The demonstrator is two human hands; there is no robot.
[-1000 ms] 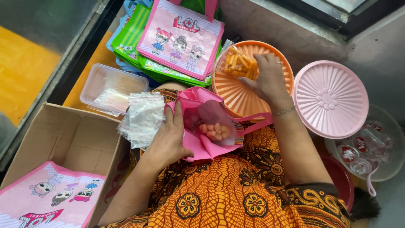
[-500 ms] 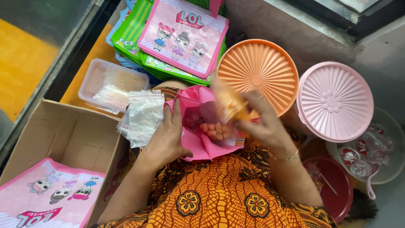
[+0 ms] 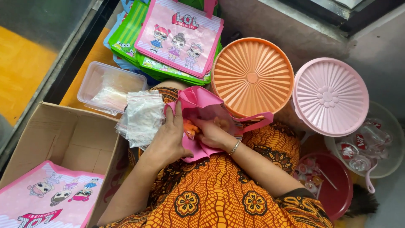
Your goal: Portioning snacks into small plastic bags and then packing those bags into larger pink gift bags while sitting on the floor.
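Filling step. Left hand (image 3: 168, 137) is pinching open the pink bag (image 3: 198, 105) on the lap; right hand (image 3: 213, 133) is reaching inside, fingers closed on what looks like an orange snack (image 3: 190, 126). Orange lid (image 3: 252, 76) sits at one o'clock. Next: letting go inside the bag.

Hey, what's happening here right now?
A seated person in an orange patterned dress holds a pink tote bag open on their lap. The left hand spreads its edge while the right hand reaches inside with an orange snack packet. An orange lidded tub and a cardboard box sit beside them.
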